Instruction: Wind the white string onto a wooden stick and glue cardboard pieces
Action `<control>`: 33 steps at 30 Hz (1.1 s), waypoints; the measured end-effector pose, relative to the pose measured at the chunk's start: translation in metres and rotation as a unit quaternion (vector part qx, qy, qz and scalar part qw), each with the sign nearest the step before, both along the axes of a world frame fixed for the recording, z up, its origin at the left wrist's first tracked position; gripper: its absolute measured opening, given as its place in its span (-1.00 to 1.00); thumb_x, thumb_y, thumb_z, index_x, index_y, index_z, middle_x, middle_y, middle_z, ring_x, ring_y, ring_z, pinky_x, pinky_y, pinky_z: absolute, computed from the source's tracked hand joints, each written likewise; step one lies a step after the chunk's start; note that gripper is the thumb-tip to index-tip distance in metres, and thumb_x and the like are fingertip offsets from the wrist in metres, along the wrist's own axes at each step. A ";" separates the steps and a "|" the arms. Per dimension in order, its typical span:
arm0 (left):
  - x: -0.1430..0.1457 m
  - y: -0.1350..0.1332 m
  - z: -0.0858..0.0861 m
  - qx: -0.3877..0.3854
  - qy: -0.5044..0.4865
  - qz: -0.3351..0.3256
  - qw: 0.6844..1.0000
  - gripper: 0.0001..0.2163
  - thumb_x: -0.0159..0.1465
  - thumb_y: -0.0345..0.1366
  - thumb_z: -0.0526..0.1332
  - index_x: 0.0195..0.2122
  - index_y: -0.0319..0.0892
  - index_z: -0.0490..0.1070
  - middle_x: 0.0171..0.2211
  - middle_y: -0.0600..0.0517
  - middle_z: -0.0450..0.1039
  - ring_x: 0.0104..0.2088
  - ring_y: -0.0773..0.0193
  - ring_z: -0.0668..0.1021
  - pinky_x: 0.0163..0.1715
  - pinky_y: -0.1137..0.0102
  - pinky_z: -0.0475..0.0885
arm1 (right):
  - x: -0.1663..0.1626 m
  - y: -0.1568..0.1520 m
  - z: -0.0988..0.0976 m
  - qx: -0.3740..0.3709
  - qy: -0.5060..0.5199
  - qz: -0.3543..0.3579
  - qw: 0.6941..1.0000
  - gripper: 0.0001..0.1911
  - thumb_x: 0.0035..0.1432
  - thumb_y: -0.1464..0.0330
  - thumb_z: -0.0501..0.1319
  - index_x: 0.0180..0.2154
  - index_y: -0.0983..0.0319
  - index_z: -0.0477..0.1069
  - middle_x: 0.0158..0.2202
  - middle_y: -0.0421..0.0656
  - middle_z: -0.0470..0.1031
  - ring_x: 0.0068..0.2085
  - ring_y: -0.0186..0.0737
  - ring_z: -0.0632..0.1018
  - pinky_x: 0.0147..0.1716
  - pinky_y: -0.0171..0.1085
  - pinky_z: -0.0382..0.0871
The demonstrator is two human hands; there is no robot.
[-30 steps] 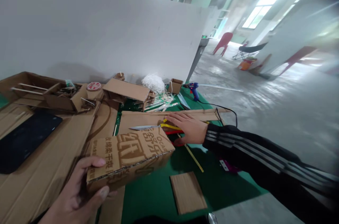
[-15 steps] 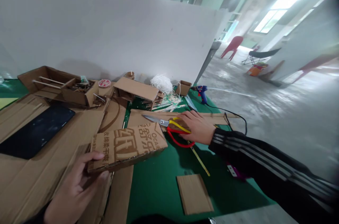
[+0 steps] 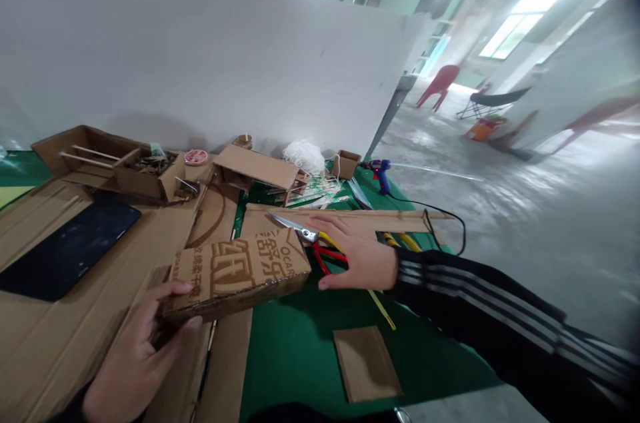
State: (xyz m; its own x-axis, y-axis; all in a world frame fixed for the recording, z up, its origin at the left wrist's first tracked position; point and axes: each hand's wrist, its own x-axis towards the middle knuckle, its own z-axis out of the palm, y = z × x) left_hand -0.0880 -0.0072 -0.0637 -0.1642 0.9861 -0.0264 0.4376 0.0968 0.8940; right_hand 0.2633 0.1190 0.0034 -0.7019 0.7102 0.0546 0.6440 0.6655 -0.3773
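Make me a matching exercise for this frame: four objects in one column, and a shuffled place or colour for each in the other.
Column 1
1. Printed cardboard box
2. Scissors
3. Glue gun
4. Tangled string

Column 2
A. Mostly blue
B. Partly under the right hand
C. White, in a loose heap
D. Held in the left hand

Pairs: 1-D, 2-B, 3-A, 4-C

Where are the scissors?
Head view, near centre: the scissors are partly hidden by the right hand, just beyond the box in the left hand.
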 end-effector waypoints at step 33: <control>-0.026 0.019 0.021 -0.057 0.123 -0.101 0.986 -0.55 0.08 0.00 0.30 -0.02 0.01 0.38 -0.04 -0.07 0.48 -0.07 -0.03 0.56 -0.13 0.18 0.53 | -0.032 -0.008 -0.005 -0.052 0.003 0.038 0.998 -0.09 -0.14 -0.12 0.32 0.18 0.17 0.23 0.17 0.02 0.34 0.21 0.12 0.28 0.22 0.14 -0.08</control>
